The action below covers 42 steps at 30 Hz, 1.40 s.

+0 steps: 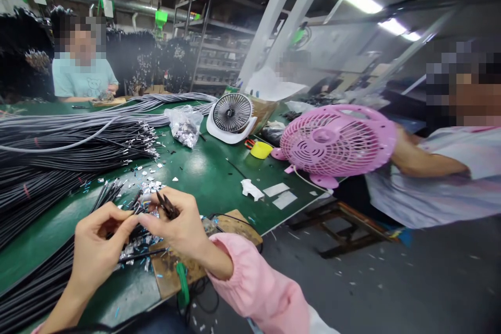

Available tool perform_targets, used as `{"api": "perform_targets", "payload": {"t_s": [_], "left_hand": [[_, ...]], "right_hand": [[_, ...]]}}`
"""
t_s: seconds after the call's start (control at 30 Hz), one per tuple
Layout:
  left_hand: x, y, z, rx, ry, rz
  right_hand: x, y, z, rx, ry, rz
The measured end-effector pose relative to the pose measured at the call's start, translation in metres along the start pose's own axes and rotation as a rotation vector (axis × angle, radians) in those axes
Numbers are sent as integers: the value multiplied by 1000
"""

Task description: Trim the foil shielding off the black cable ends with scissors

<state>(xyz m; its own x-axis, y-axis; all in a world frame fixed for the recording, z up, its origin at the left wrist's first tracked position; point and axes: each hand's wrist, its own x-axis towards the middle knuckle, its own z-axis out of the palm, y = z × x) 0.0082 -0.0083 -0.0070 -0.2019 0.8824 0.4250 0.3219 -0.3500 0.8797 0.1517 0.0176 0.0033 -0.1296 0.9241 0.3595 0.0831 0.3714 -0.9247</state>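
My left hand (pixel 97 245) is closed in a pinch around the end of a black cable, at the front left of the green table (pixel 203 167). My right hand (pixel 182 224) meets it there, thumb and forefinger at the same cable end, which the fingers mostly hide. In the right palm sit small dark pliers (pixel 167 206), their two prongs pointing up and away. Bundled black cables (pixel 43 276) run under my left wrist. Foil scraps and blue bits (pixel 151 186) lie scattered around my fingers. Below my right hand is a worn wooden board (pixel 168 274) with a green clip-like piece (pixel 182 284).
Stacked black cables (pixel 78 151) and grey cables (pixel 156 102) cover the left side. Beyond are a plastic bag (pixel 186 125), a white fan (pixel 231 115), yellow tape (pixel 261 150) and a pink fan (pixel 332 141) at the right edge. Co-workers sit across and to the right, near a stool (pixel 344 224).
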Motion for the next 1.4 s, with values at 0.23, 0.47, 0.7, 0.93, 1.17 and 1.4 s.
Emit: {"api": "perform_targets", "payload": {"t_s": [0.23,0.47,0.7,0.93,1.17,1.4], "left_hand": [[3,-7,0,97,-43,-53],[36,-55,-29,462,67,-181],[39,-79,-38,714,-3,-206],[37,-59,-35,584,22,-105],[10,-26,-17,408,-7,186],[-1,-18,-10,424,44,326]], "right_hand": [[1,8,-1,-53,-19,-122],[6,11,-10,-147,73,-185],[9,17,-7,-208,-52,-155],[9,17,-1,-325,-132,-164],[7,17,0,-291,18,-187],[3,12,2,-228,-52,-234]]}}
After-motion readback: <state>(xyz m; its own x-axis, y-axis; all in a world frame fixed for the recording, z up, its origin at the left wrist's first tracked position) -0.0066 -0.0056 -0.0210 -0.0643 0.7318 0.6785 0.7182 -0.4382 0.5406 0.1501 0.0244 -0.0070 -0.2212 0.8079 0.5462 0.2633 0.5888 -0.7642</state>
